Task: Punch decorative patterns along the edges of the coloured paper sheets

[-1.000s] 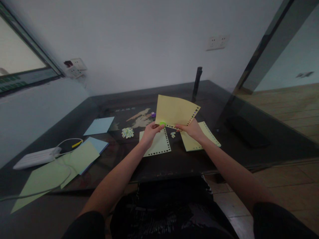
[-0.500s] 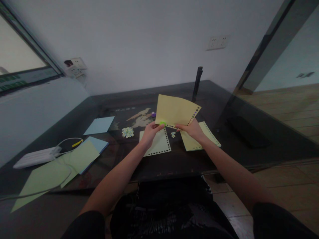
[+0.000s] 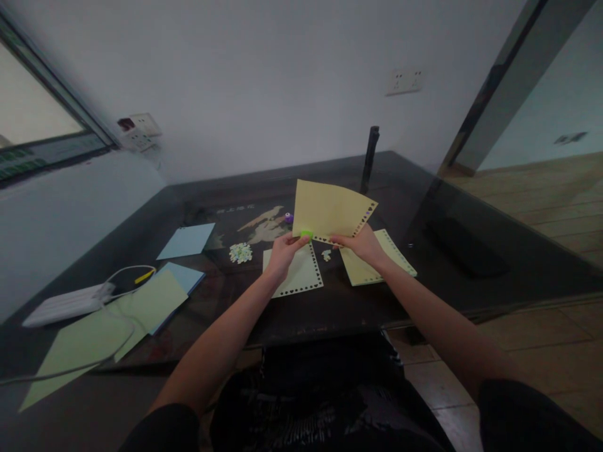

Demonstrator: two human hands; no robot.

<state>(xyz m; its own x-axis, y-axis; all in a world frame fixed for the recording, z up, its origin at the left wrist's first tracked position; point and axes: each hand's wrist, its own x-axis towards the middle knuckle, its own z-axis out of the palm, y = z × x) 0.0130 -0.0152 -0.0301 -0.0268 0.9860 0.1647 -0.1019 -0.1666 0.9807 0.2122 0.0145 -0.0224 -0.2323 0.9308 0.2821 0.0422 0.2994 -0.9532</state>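
Note:
A yellow sheet of paper point(image 3: 332, 206) is raised above the table, with small shapes cut along its right and lower edges. My right hand point(image 3: 360, 243) pinches it at the lower right. At the lower left edge, my left hand point(image 3: 284, 253) is closed on a small bright green craft punch point(image 3: 306, 235), which sits over the paper's edge. Below lies a pale sheet point(image 3: 298, 276) with punched borders, partly covered by my left hand. A stack of yellow punched sheets point(image 3: 372, 263) rests under my right wrist. A few paper cut-outs point(image 3: 326, 255) lie between them.
A heap of tiny cut-outs point(image 3: 241, 253) and a purple punch point(image 3: 289, 218) lie on the dark table. Blue paper point(image 3: 186, 241), green sheets point(image 3: 94, 333) and a white power strip point(image 3: 68, 304) with a cable are at left. A black upright post point(image 3: 370, 160) stands behind.
The view has shifted slightly. Both hands keep their grip on the yellow sheet and the green punch, with hardly any movement along the edge.

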